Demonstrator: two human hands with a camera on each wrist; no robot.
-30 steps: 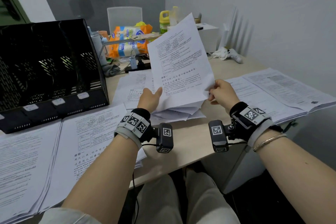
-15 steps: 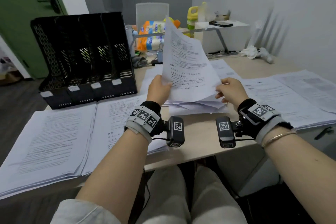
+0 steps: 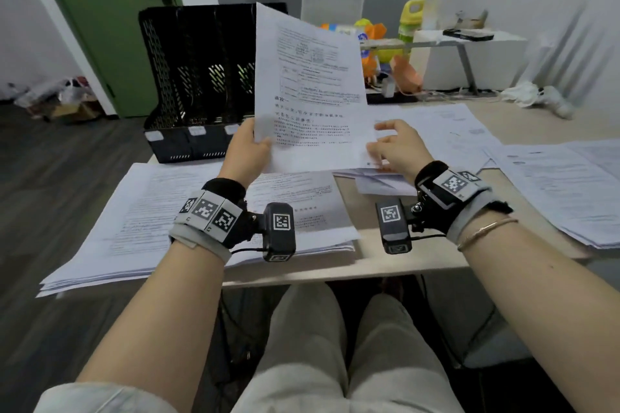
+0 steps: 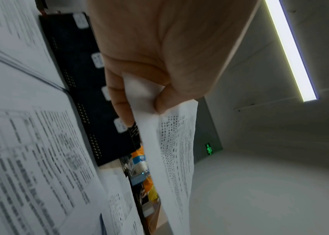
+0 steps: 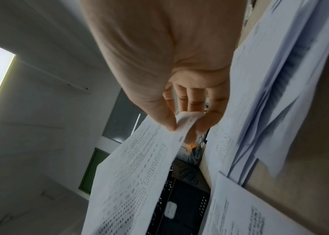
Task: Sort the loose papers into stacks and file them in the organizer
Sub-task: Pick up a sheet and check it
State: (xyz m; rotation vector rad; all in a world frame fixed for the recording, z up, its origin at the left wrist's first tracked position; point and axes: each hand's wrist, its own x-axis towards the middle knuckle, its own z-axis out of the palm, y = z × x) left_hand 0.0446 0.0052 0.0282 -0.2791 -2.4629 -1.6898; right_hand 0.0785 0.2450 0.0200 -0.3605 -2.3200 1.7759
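Note:
I hold one printed sheet [image 3: 312, 94] upright above the table, in front of the right end of the black mesh organizer [image 3: 198, 84]. My left hand [image 3: 250, 147] pinches its lower left edge between thumb and fingers [image 4: 119, 101]. My right hand [image 3: 382, 144] pinches the lower right corner, which curls between thumb and fingertips [image 5: 165, 120]. The same sheet [image 4: 175, 151] hangs below my left thumb in the left wrist view, and the sheet [image 5: 135, 167] slants away in the right wrist view. A loose pile of papers [image 3: 385, 183] lies under my right hand.
Sorted stacks lie on the table: a thick left stack [image 3: 134, 228], a middle stack [image 3: 302, 208], far sheets [image 3: 449, 131] and right stacks [image 3: 557, 184]. Behind stand a white chair [image 3: 332, 5], snack bags [image 3: 379, 43], a green bottle [image 3: 411, 20] and a white box [image 3: 469, 60].
The sheet has moved left, from above the loose pile to in front of the organizer, with both hands following. The head view has swung left and now shows the green door.

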